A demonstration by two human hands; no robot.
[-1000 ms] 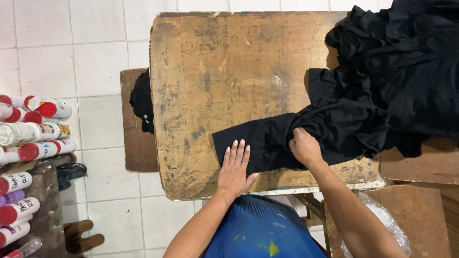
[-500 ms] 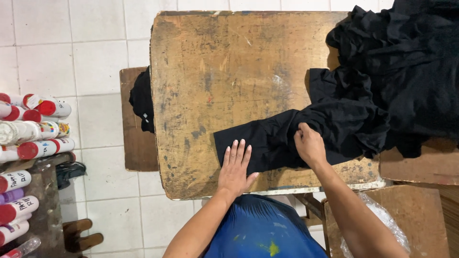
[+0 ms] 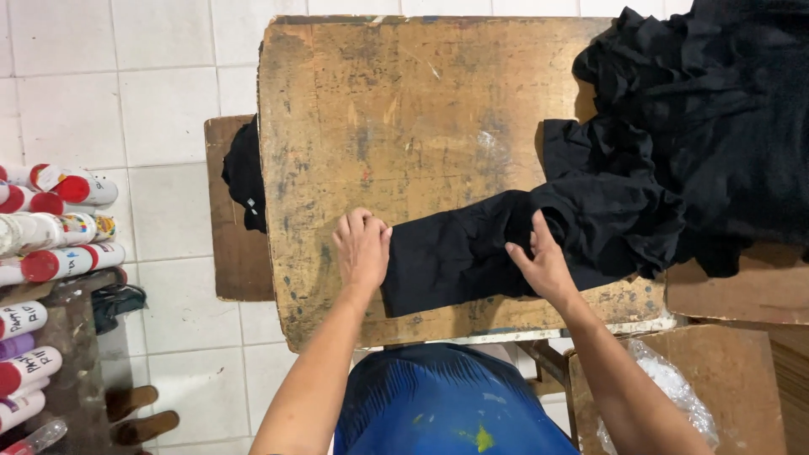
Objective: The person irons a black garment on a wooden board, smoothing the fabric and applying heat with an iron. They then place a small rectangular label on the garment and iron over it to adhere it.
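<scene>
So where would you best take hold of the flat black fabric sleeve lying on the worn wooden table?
Probably at its free squared end, by the left hand, coming in from the person's left. The flat black fabric sleeve lies spread across the worn wooden table, and that end is clear, while its other end runs under the right hand into the bunched black garment pile.

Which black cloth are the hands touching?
The flat black cloth at the table's near edge, with both hands on it. The big crumpled heap and the small cloth lie untouched.
</scene>
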